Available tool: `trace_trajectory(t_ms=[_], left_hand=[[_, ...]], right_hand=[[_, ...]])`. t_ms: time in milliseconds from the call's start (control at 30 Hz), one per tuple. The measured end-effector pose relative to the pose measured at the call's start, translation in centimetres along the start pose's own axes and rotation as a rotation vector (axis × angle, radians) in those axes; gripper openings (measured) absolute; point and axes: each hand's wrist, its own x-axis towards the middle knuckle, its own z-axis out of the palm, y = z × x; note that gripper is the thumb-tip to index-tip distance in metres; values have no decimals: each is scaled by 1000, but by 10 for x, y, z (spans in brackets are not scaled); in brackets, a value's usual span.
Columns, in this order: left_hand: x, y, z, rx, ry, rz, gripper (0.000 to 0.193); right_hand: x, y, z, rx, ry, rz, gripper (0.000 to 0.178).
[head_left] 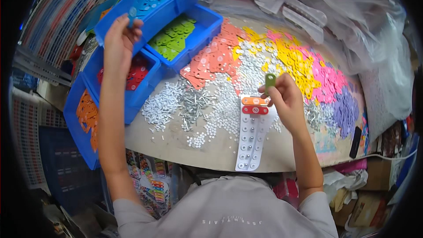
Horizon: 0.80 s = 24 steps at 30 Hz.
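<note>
Table: bears loose heaps; strip lies on its near side, right of middle.
Blue bin: far left, blue pieces inside.
Strip: white; far end by the right fingers, contact unclear. Best steadied before any pressing.
Left hand: at the bin; fingertips closed, apparently on a blue piece. Taking just one seems wise.
Right hand: thumb and finger pinch a green piece, held over the strip's far end; levelling it should help seating.
Red piece, orange piece: crosswise, neighbouring; good alignment guide.
Rivets: heaped left; keep clear of strip.
</note>
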Motion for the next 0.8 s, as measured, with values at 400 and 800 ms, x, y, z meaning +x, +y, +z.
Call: trace_trajectory(t_ms=[400, 800], left_hand=[[-188, -88, 108, 42, -445, -580, 11], [-209, -93, 108, 65, -404, -588, 15]], right_hand=[[-89, 30, -30, -377, 99, -68, 20], [-94, 40, -24, -126, 63, 142, 12]])
